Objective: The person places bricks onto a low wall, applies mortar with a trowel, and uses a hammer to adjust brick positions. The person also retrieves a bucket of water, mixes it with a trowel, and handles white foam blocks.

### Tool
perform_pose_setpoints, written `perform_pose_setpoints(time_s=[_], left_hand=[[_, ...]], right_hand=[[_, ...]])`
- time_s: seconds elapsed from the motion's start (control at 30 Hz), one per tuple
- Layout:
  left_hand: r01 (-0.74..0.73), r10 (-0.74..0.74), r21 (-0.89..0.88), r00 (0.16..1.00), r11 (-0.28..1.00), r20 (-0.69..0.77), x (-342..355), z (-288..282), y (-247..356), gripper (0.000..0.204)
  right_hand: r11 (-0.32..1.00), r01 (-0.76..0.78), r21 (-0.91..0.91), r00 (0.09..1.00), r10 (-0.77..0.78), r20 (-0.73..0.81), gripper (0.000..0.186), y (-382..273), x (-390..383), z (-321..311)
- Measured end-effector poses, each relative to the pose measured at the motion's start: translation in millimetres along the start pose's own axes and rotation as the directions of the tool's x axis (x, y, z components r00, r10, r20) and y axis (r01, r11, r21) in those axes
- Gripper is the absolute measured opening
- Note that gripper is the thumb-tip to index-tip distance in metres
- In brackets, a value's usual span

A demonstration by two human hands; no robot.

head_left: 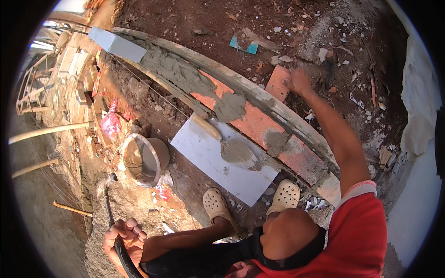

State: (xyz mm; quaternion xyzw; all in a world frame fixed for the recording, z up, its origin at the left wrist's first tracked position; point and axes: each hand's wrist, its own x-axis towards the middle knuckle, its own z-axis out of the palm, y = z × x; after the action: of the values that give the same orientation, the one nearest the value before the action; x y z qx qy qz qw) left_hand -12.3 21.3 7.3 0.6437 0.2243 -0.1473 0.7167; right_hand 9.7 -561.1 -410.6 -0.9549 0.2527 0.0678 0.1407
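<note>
My left hand (125,241) grips the black handle of a hammer (108,204), its metal head up beside the bucket. My right hand (296,81) holds a red brick (278,81) by its right side, beyond the long row of bricks (250,120). Grey mortar (176,69) is spread unevenly over that row, between long boards, with a grey block (116,44) at its far left end. A string runs along the row. On a white sheet (194,148) before it rest a trowel's wooden handle (206,125) and its mortar-covered blade (238,153).
A bucket (162,155) of grey liquid stands left of the sheet, near a pink plastic bag (110,120). Wooden poles (51,129) and scrap timber lie at the left. Rubble and a teal fragment (250,46) lie beyond the row. A white wall (415,199) borders the right. My sandalled feet are at the sheet's edge.
</note>
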Motion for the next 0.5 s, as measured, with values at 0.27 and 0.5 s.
perform_pose_setpoints(time_s=[0.27,0.5], left_hand=[[0.069,-0.084,-0.126,0.989,0.990,-0.119,-8.4,30.3,6.3,0.024],[0.179,-0.174,-0.165,0.984,0.970,0.045,-19.0,-4.9,8.1,0.027]], right_hand=[[0.967,-0.040,0.253,0.997,0.021,0.075,0.054,-52.3,3.1,-17.7],[0.941,-0.039,0.337,0.989,-0.012,0.148,0.054,-32.9,-39.0,-42.1]])
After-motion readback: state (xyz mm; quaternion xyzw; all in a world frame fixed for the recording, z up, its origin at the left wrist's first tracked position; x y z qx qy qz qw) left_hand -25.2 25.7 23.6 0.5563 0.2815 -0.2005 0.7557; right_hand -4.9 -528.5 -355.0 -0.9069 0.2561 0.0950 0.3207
